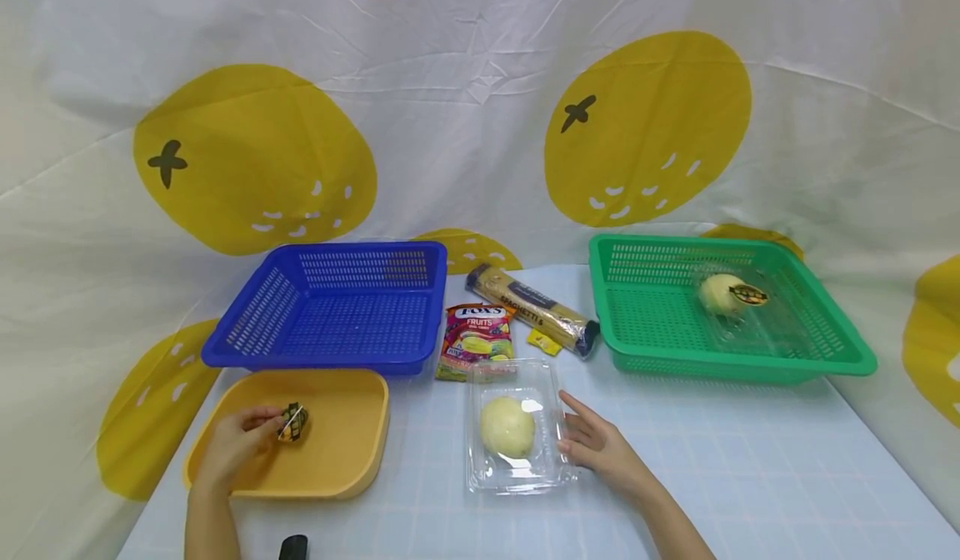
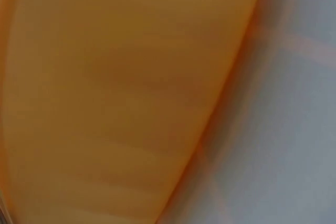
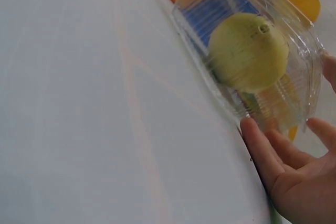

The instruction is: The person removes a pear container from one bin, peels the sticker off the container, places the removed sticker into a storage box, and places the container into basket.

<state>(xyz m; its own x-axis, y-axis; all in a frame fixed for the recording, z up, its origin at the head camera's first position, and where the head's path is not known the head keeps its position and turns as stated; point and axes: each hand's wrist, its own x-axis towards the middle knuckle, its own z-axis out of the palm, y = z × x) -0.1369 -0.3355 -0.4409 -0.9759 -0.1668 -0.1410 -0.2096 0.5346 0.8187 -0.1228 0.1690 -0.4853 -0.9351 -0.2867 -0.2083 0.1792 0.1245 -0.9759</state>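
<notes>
In the head view my left hand [image 1: 237,443] is over the yellow tray [image 1: 352,460], pinching a small dark-and-gold label [image 1: 293,422] between thumb and fingers. The left wrist view shows only the blurred tray wall [image 2: 115,98]; that hand is out of its sight. A clear plastic clamshell box [image 1: 480,477] stands on the table, closed over a round pale yellow-green fruit or vegetable [image 1: 507,427]. My right hand [image 1: 600,443] touches the box's right side with relaxed fingers. In the right wrist view the fingertips [image 3: 249,127] lie against the box edge.
Behind the tray is a blue basket [image 1: 360,318]. A green basket [image 1: 645,318] at right holds another clear box with a labelled round item [image 1: 720,294]. A candy bag [image 1: 476,339], spaghetti pack [image 1: 536,306] and yellow wrapper [image 1: 543,342] lie between. A black object [image 1: 293,547] is in front.
</notes>
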